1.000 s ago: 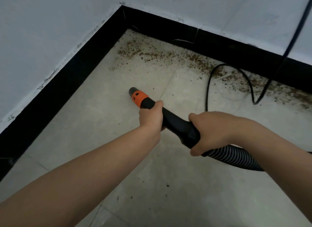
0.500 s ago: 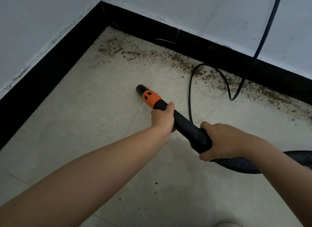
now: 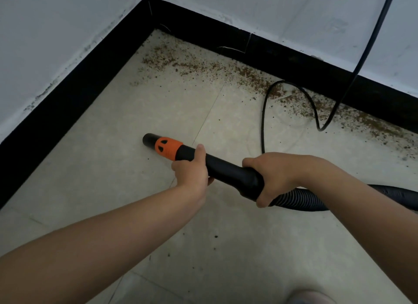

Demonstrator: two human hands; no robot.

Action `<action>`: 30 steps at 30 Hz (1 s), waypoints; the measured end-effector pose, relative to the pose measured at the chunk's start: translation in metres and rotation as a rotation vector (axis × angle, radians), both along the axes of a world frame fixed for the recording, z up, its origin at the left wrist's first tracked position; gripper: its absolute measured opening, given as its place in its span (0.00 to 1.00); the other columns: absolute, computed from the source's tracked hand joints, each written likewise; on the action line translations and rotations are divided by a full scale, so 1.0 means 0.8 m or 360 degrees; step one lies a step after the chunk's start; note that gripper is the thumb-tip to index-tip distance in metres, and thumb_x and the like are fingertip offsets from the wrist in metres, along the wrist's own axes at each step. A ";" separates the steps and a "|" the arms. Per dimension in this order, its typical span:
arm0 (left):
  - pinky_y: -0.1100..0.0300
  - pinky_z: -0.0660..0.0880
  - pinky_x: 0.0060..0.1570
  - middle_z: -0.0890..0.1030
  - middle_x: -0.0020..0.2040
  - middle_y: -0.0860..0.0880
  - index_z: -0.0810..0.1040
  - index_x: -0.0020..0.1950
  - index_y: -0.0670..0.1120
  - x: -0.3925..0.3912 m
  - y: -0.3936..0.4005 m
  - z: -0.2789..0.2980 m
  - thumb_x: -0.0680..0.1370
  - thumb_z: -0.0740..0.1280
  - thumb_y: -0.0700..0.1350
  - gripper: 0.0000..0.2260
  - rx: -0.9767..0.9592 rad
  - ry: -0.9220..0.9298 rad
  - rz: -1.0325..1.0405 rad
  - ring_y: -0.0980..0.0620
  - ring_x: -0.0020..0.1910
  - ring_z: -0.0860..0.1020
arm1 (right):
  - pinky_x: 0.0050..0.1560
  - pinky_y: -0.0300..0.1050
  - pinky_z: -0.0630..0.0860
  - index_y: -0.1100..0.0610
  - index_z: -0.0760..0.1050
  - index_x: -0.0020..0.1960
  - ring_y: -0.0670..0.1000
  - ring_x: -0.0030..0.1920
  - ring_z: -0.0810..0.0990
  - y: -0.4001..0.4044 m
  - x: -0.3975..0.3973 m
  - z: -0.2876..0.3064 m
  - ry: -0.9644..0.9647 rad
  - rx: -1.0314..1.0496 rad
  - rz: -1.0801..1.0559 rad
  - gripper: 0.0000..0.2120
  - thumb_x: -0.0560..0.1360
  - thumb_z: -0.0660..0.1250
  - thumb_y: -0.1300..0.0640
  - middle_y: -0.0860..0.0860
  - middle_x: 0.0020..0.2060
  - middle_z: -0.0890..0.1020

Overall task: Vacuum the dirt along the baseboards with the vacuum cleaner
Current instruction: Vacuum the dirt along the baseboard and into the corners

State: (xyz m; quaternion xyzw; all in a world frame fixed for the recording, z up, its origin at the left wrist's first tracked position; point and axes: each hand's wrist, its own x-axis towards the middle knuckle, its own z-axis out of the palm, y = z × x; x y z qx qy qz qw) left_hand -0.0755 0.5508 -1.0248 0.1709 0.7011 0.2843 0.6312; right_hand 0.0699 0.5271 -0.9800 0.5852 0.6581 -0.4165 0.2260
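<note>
I hold a black vacuum nozzle (image 3: 224,166) with an orange collar (image 3: 168,148) over the pale tiled floor. My left hand (image 3: 191,170) grips the tube just behind the collar. My right hand (image 3: 271,177) grips its rear end, where the ribbed hose (image 3: 300,200) joins. The nozzle mouth (image 3: 147,139) points left, toward the black baseboard (image 3: 74,95) of the left wall, and stays well short of it. Brown dirt (image 3: 203,66) lies in a band along the far baseboard (image 3: 305,63), from the corner out to the right.
A black power cord (image 3: 263,113) hangs down the far wall and loops on the floor through the dirt. The hose runs off to the right edge. A few loose specks dot the near tiles. A foot (image 3: 309,297) shows at the bottom right.
The nozzle has swung from pointing up-left at the corner to pointing more to the left. Both hands kept their grip on the tube.
</note>
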 end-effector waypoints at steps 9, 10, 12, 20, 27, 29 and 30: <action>0.57 0.77 0.36 0.76 0.55 0.42 0.62 0.68 0.41 0.048 -0.047 0.005 0.76 0.67 0.48 0.25 -0.0228 -0.0326 0.0214 0.45 0.46 0.77 | 0.50 0.46 0.75 0.47 0.68 0.52 0.50 0.48 0.76 -0.016 0.045 0.011 -0.0261 -0.0243 0.0027 0.24 0.63 0.76 0.56 0.45 0.43 0.75; 0.58 0.77 0.34 0.76 0.56 0.42 0.63 0.68 0.41 0.048 -0.053 0.004 0.76 0.67 0.48 0.24 -0.0239 -0.0324 0.0235 0.45 0.46 0.77 | 0.50 0.46 0.75 0.47 0.67 0.51 0.51 0.47 0.75 -0.017 0.044 0.010 -0.0279 -0.0255 0.0050 0.23 0.63 0.76 0.56 0.45 0.42 0.75; 0.58 0.77 0.33 0.76 0.56 0.42 0.63 0.67 0.42 0.040 -0.054 0.000 0.77 0.67 0.48 0.23 -0.0228 -0.0287 0.0288 0.44 0.47 0.78 | 0.50 0.47 0.74 0.47 0.67 0.51 0.50 0.46 0.75 -0.016 0.035 0.008 -0.0270 -0.0259 0.0064 0.23 0.63 0.76 0.57 0.45 0.41 0.74; 0.56 0.78 0.38 0.75 0.58 0.43 0.62 0.69 0.42 -0.020 -0.032 -0.001 0.78 0.64 0.48 0.23 -0.0129 -0.0226 0.0332 0.45 0.50 0.77 | 0.50 0.49 0.76 0.47 0.67 0.51 0.51 0.47 0.76 0.009 -0.025 -0.002 -0.0178 -0.0211 0.0174 0.24 0.62 0.77 0.54 0.43 0.39 0.73; 0.59 0.77 0.27 0.76 0.59 0.40 0.61 0.69 0.42 -0.040 -0.062 -0.003 0.78 0.64 0.50 0.24 -0.0228 -0.0273 0.0415 0.43 0.51 0.79 | 0.46 0.46 0.74 0.47 0.68 0.51 0.51 0.46 0.76 0.007 -0.042 0.011 -0.0227 -0.0356 0.0374 0.23 0.63 0.77 0.56 0.43 0.39 0.74; 0.58 0.78 0.26 0.76 0.58 0.39 0.62 0.69 0.42 -0.042 -0.071 0.000 0.78 0.63 0.51 0.24 -0.0256 -0.0328 0.0382 0.43 0.48 0.80 | 0.45 0.46 0.74 0.47 0.68 0.51 0.51 0.45 0.75 0.004 -0.044 0.016 -0.0264 -0.0359 0.0416 0.23 0.63 0.76 0.56 0.43 0.38 0.73; 0.57 0.78 0.27 0.77 0.57 0.39 0.62 0.69 0.42 -0.042 -0.074 0.000 0.78 0.62 0.52 0.24 -0.0266 -0.0344 0.0350 0.44 0.45 0.80 | 0.44 0.45 0.74 0.47 0.67 0.51 0.51 0.44 0.75 0.003 -0.045 0.019 -0.0286 -0.0360 0.0430 0.24 0.63 0.76 0.56 0.43 0.38 0.73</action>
